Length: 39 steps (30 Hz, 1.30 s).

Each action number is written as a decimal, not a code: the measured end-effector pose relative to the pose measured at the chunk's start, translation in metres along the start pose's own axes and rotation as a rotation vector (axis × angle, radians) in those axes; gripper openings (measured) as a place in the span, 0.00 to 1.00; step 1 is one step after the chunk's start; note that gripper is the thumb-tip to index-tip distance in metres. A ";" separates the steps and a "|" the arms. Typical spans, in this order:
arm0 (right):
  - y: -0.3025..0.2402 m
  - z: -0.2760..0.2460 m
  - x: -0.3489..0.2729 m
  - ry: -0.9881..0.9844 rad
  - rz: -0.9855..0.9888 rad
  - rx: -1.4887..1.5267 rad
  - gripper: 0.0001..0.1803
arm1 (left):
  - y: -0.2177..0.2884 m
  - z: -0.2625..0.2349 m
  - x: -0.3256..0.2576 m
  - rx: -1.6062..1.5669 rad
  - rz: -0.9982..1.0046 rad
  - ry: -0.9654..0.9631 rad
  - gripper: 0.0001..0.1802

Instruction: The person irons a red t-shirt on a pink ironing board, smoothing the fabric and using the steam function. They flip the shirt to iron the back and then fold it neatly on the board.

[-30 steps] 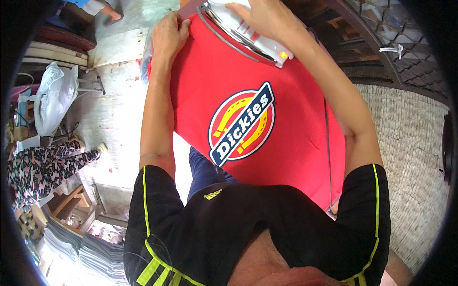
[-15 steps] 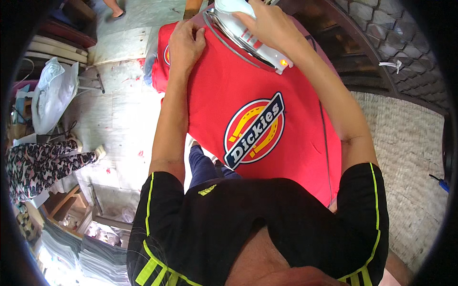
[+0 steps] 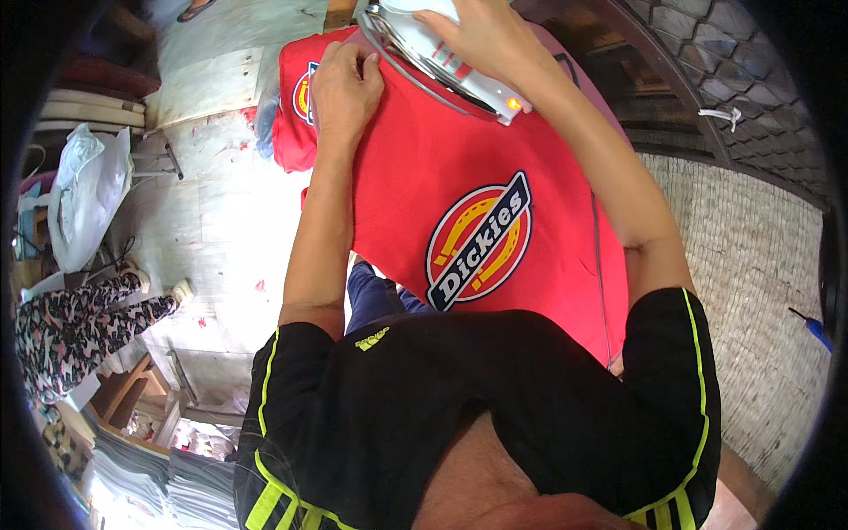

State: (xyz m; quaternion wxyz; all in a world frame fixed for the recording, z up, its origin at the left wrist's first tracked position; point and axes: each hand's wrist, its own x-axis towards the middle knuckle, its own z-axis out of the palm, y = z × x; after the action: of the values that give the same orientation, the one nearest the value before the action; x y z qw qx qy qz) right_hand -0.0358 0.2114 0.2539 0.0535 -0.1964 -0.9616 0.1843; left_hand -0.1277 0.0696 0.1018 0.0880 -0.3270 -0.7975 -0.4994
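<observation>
A red cloth (image 3: 495,322) with a round logo print in yellow, white and dark blue lies over a padded board, draping down on the left. My right hand (image 3: 495,40) is closed around the handle of a white clothes iron (image 3: 450,66) at the board's far end. The iron rests on the cloth, its orange lamp lit near the rear. Left of it, my left hand (image 3: 347,93) has curled fingers on the cloth's far left part and seems to pinch it; the fingertips are partly hidden. A second printed logo peeks out beside that wrist.
A dark cord (image 3: 598,265) runs along the board's right side. Beyond it stands a dark lattice gate (image 3: 707,53). On the left are a white plastic bag (image 3: 93,199), another person's patterned trousers (image 3: 88,318) and stacked grey sheets (image 3: 208,486). Another person's foot (image 3: 194,11) shows at top left.
The iron and my right hand have shifted slightly left and away from me. My left hand stays at about the same spot, and more of the second logo shows at the far left.
</observation>
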 end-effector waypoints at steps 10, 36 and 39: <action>0.078 -0.018 -0.034 -0.087 -0.070 0.040 0.26 | -0.002 0.007 0.010 0.008 0.126 0.033 0.08; 0.161 -0.068 -0.196 0.009 -0.027 -0.105 0.21 | -0.003 0.042 0.073 0.232 0.169 -0.443 0.27; 0.162 -0.056 -0.161 -0.027 -0.165 -0.146 0.21 | 0.010 0.041 0.064 0.242 0.151 -0.413 0.26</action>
State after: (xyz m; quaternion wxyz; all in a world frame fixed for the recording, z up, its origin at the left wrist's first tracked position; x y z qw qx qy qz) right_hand 0.1795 0.3047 0.2404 0.0412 -0.1172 -0.9860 0.1112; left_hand -0.1631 0.1346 0.1191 -0.0011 -0.4680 -0.8259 -0.3146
